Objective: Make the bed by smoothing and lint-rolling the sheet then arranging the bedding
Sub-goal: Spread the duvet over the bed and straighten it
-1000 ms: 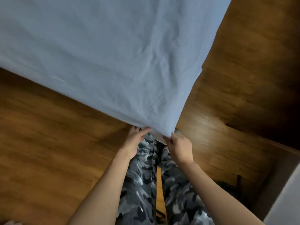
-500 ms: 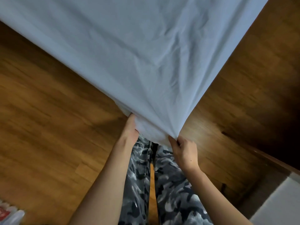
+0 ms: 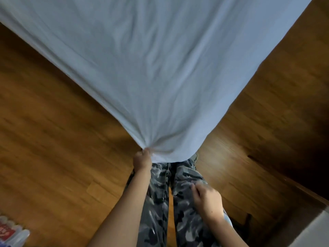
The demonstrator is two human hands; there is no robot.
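Wooden plank flooring (image 3: 53, 139) fills the head view on both sides of a bed corner, brown and streaked with motion blur. A pale blue sheet (image 3: 160, 68) is stretched over the corner of the bed and takes up the upper middle of the frame, its upper part cut off by the top edge. Wrinkles are seen running down it toward the near corner, where the fabric is gathered into a bunch. That bunch is pinched by the left hand (image 3: 142, 160), whose fingers are curled round the cloth at the corner's left side. The right hand (image 3: 207, 197) is seen lower down, well apart from the sheet and in front of the right leg; its fingers are loosely curled and partly blurred, and nothing is seen held in them. Grey camouflage trousers (image 3: 160, 202) are visible between the two forearms, the feet hidden under the sheet's hanging edge.

At the bottom left corner a packet with red and white print (image 3: 5, 230) is partly cut off; its lettering is too blurred to be read. A pale plastic object (image 3: 20, 237) lies just beside it. At the bottom right a light grey surface (image 3: 313, 230) is cropped by the frame, and dark shadow (image 3: 293, 157) above it hides whatever lies there.
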